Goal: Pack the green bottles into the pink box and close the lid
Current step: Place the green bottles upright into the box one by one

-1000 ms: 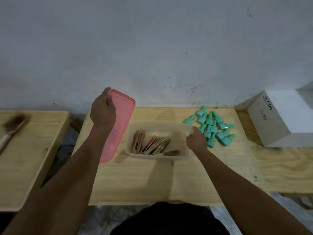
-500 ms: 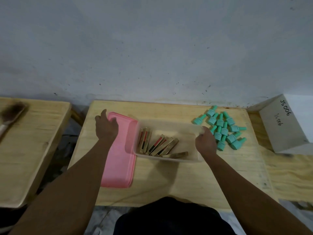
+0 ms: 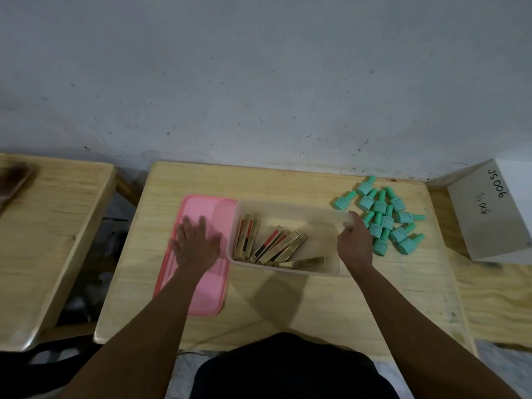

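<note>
The pink lid point(image 3: 201, 295) lies flat on the wooden table, left of the translucent box point(image 3: 290, 210). My left hand point(image 3: 197, 243) rests flat on the lid with fingers spread. Several gold lipstick tubes point(image 3: 276, 246) lie inside the box. My right hand point(image 3: 355, 243) holds the box's right rim, thumb at the edge. Several green bottles point(image 3: 383, 217) lie in a heap on the table just right of that hand.
A white cardboard box point(image 3: 489, 214) with handwriting stands at the right. A second wooden table point(image 3: 54, 226) is to the left, with a brush point(image 3: 14, 180) at its far corner. A grey wall runs behind both tables.
My left hand has lowered the pink lid from a raised tilt down flat onto the table and now lies spread on it. My right hand stays at the box's right rim.
</note>
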A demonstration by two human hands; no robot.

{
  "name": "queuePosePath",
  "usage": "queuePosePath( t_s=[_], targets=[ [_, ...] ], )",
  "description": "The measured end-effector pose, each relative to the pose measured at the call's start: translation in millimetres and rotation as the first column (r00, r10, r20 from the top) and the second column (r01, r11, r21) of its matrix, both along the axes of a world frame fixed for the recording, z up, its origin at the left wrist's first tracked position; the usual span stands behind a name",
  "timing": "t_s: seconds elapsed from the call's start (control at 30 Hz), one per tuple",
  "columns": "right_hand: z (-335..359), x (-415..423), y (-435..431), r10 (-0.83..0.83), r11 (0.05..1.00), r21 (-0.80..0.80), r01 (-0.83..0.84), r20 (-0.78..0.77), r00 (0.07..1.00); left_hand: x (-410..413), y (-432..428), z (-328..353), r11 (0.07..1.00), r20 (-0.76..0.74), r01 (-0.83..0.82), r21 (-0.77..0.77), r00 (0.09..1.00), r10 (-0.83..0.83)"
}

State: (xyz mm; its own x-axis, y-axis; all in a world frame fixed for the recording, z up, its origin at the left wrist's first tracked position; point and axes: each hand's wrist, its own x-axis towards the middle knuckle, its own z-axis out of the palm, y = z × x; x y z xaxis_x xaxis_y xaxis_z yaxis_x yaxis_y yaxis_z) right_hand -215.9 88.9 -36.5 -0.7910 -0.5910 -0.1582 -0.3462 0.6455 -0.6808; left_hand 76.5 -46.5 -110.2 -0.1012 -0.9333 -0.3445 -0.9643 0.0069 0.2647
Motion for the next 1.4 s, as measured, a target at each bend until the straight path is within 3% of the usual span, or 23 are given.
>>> queuePosePath(
  t_s=[0.1,0.33,0.4,0.47,0.57,0.6,0.67,0.73,0.77,0.87,0.93,1.1,1.4],
  targets=[
    [-1,-3,-1,0.002,1.0,0.01,-0.002,0.021,1.0,-1,-10,2,0.996,0.134,0.087,-0.007,0.987,-0.085],
    [-2,-6,-8,0.015,1.0,0.01,-0.015,0.042,0.999,-3,-29,8,0.999,0.11,0.029,0.044,0.993,-0.034],
    [-3,-7,-9,0.01,1.0,0.023,-0.011,0.053,0.999,-7,-31,17,0.999,-0.003,-0.046,0.004,0.999,0.046],
    [-2,-8,-9,0.008,0.999,0.041,-0.011,0.066,0.998,-18,-25,32,0.985,-0.225,-0.16,-0.066,0.964,0.141],
    [-5,-10,-9,0.02,0.997,0.068,-0.026,0.079,0.997,-39,-7,52,0.986,-0.402,-0.154,-0.071,0.908,0.113],
    [-5,-8,-8,0.028,0.996,0.08,-0.032,0.057,0.998,-44,1,56,0.992,-0.435,-0.115,-0.049,0.896,0.082],
    [-1,-1,-2,0.084,0.991,0.116,-0.066,-0.161,0.983,-51,12,59,0.996,-0.497,-0.073,-0.046,0.867,0.041],
    [7,11,5,0.212,0.973,0.172,-0.152,-0.415,0.885,-54,17,60,0.993,-0.525,-0.1,-0.065,0.849,0.051],
    [10,17,7,0.295,0.949,0.236,-0.21,-0.42,0.858,-55,17,59,0.992,-0.53,-0.117,-0.054,0.845,0.071],
    [11,36,5,0.427,0.77,0.542,-0.336,-0.047,0.903,-55,14,57,0.989,-0.535,-0.149,0.0,0.836,0.126],
    [6,41,-3,0.404,0.73,0.566,-0.382,0.092,0.91,-56,15,56,0.986,-0.546,-0.165,0.025,0.824,0.152],
    [-5,49,-26,0.309,0.829,0.387,-0.404,0.286,0.907,-57,17,59,0.985,-0.563,-0.171,0.034,0.811,0.161],
    [-20,71,-43,0.227,0.912,0.223,-0.344,0.426,0.876,-57,18,63,0.986,-0.566,-0.158,0.05,0.809,0.159]
  ],
)
